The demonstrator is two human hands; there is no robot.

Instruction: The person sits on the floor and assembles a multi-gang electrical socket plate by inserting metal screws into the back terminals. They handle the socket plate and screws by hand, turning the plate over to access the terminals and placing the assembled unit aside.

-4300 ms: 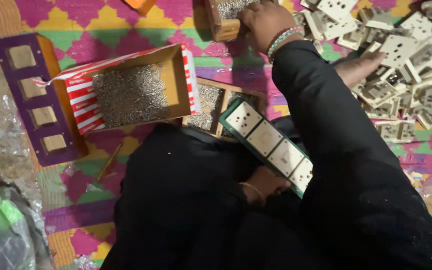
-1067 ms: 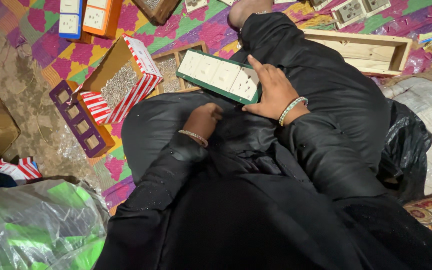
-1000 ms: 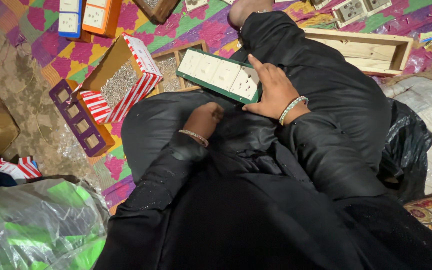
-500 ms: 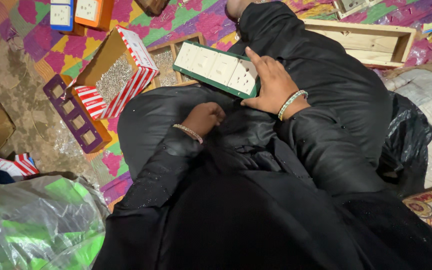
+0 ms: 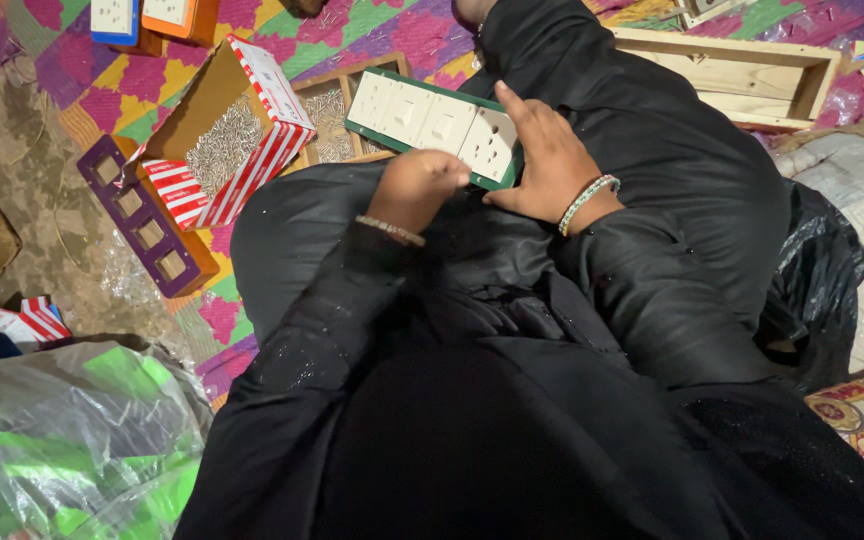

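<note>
Resting across your lap, the green switch board [image 5: 432, 125] with its row of white switch and socket modules lies tilted, its far end pointing toward the upper left of the view. Your right hand [image 5: 550, 165] lies flat against the near right end of that board, fingers extended along its edge and thumb tucked under the lower side, steadying it; a beaded bracelet sits on that wrist. Your left hand [image 5: 418, 188] is clenched into a loose fist at the lower edge of the board, knuckles touching it near the middle; whether it pinches anything small inside the fist cannot be told. Both forearms, in black sleeves, angle inward from the lower frame and meet at the board.

Just beyond the board, partly covered by it, a shallow wooden tray [image 5: 327, 105] holds small metal screws. Beside that tray on the left, a red-and-white striped carton [image 5: 237, 135] stands open and tipped, also filled with screws. A purple frame [image 5: 142, 218] with square openings lies on the patterned mat [image 5: 382, 30] next to the carton. At upper right, a long empty wooden box [image 5: 742, 75] lies behind your raised knee. Clear and green plastic wrap [image 5: 62, 440] bunches at lower left, and a black plastic bag [image 5: 822, 290] sits at your right side.
</note>
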